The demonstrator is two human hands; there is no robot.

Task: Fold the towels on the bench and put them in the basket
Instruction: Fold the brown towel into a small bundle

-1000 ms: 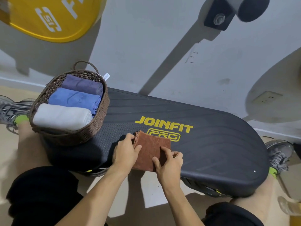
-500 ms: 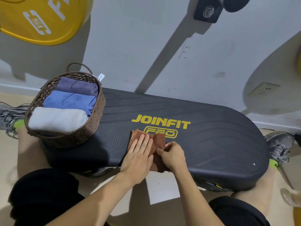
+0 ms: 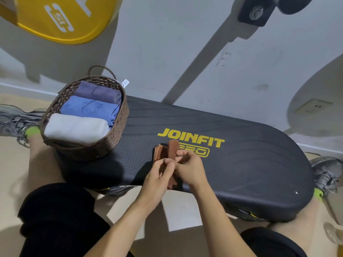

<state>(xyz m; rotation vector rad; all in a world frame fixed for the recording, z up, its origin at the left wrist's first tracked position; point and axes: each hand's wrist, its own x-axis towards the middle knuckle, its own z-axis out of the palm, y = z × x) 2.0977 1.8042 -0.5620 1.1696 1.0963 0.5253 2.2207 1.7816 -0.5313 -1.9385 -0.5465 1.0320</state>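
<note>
A small brown towel (image 3: 168,152) lies on the black bench (image 3: 241,160) near its front edge, just left of the yellow logo. Its right part stands lifted and doubled over toward the left. My right hand (image 3: 189,169) pinches that raised fold. My left hand (image 3: 157,179) grips the towel's near edge with curled fingers. A brown wicker basket (image 3: 115,138) stands on the left end of the bench. It holds three folded towels side by side: a white one (image 3: 76,127), a blue one (image 3: 89,108) and a grey-purple one (image 3: 98,92).
My knees and grey shoes (image 3: 326,175) flank the bench on both sides. A grey wall rises right behind the bench. A yellow weight plate (image 3: 61,17) leans at the upper left. The right half of the bench top is bare.
My left hand lay flat on the towel; now its fingers curl around the near edge. My right hand has lifted the towel's right part and turned it over toward the left.
</note>
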